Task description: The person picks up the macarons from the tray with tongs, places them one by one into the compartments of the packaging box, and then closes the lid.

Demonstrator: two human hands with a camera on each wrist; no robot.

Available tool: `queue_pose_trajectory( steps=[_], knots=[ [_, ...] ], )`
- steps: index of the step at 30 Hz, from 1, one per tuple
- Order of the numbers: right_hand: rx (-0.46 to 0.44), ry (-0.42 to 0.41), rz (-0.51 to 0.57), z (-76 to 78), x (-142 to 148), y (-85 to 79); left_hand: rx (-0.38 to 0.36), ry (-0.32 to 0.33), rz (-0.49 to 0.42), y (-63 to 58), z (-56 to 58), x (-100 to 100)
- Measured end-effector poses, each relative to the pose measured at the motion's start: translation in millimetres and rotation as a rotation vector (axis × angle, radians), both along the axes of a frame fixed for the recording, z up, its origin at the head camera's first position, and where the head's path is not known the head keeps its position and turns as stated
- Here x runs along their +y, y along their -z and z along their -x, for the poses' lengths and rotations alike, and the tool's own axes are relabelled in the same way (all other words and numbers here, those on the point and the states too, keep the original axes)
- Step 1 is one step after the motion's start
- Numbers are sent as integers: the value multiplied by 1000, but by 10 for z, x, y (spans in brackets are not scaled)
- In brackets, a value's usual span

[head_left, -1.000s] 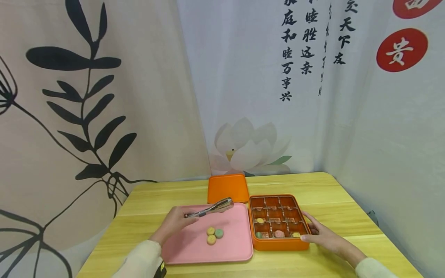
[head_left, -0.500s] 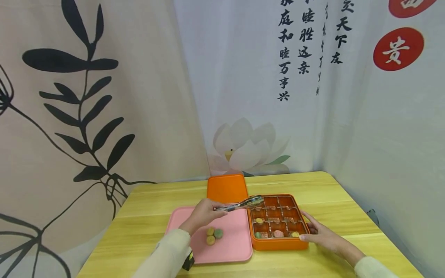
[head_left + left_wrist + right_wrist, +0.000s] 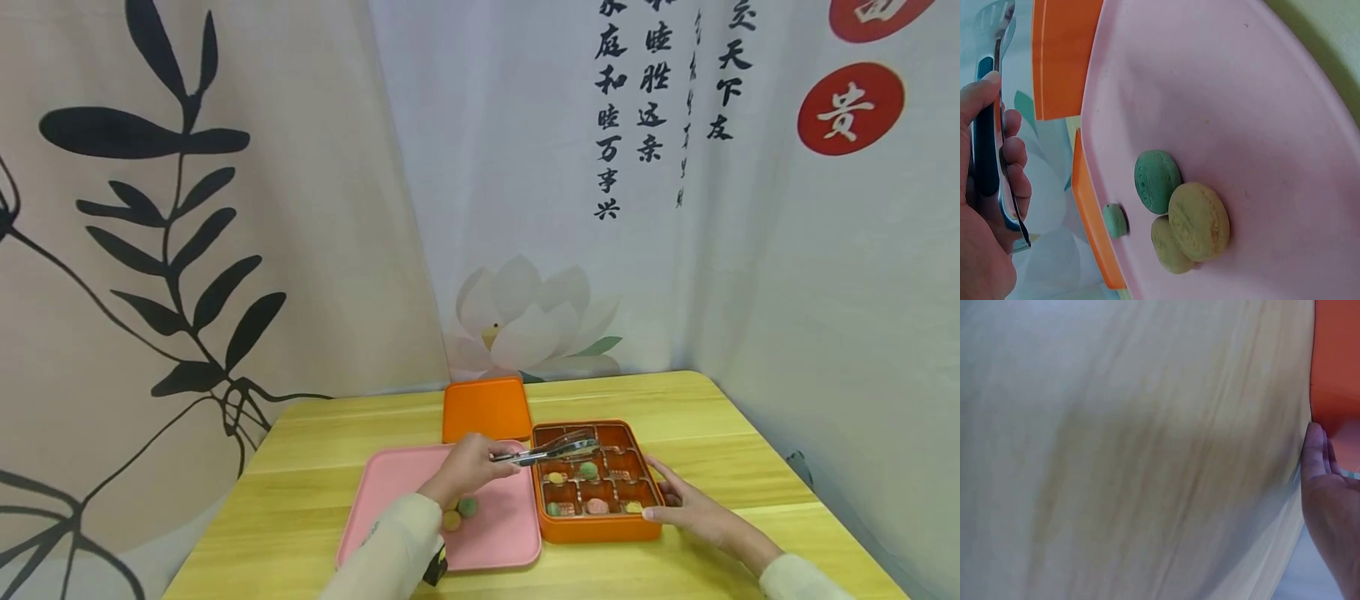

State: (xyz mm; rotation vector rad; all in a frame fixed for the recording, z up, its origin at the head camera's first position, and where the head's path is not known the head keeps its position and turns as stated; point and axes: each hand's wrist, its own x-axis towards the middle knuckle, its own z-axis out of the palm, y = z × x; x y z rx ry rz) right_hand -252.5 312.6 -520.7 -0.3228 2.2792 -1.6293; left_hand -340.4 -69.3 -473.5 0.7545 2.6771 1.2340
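Note:
My left hand (image 3: pixel 467 467) grips metal tongs (image 3: pixel 558 450) over the pink tray's right part, their tips above the divided orange box (image 3: pixel 600 528). A green macaron (image 3: pixel 588 471) sits in the box's middle compartment, just below the tongs. Other compartments hold yellow, green and pink macarons. On the tray (image 3: pixel 1260 125), a green macaron (image 3: pixel 1157 181) lies against two yellow ones (image 3: pixel 1197 222), and another green one (image 3: pixel 1116 220) lies near the far edge, hidden by my hand in the head view. My right hand (image 3: pixel 697 512) rests against the box's right side, thumb at its near corner.
An orange lid (image 3: pixel 486 410) lies behind the tray. The wood-grain table (image 3: pixel 720 442) ends at a patterned curtain (image 3: pixel 540 167) at the back. Several of the box's far and right compartments show no macaron.
My left hand has moved right with the tongs, from over the tray to over the box. A green macaron now shows in the middle compartment. The right hand stays put.

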Motion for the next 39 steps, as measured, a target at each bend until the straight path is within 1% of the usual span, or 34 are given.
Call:
queue_pose_trajectory(
  steps=[4, 10, 13, 16, 18, 24, 30, 36, 39],
  knots=[
    [-10, 0, -7, 4, 3, 13, -8, 5, -6, -3, 12, -44],
    [-26, 20, -34, 4, 5, 25, 33, 11, 26, -15, 23, -154],
    [-26, 18, -32, 0, 9, 23, 25, 0, 24, -34, 27, -205],
    [-21, 7, -21, -6, 14, 21, 38, -17, 34, -62, 40, -260],
    [-13, 1, -12, -9, 18, 20, 63, -25, 40, -77, 58, -302],
    [-12, -15, 0, 5, 20, 22, 106, -53, 58, -121, 102, -485],
    [-23, 5, -12, 12, 23, 32, 108, -81, 31, -157, 126, -671],
    [-28, 5, -8, 20, 20, 44, 96, -126, 24, -142, 127, -868],
    [-27, 3, -4, 21, 19, 44, 84, -165, 42, -112, 122, -964]
  ],
)
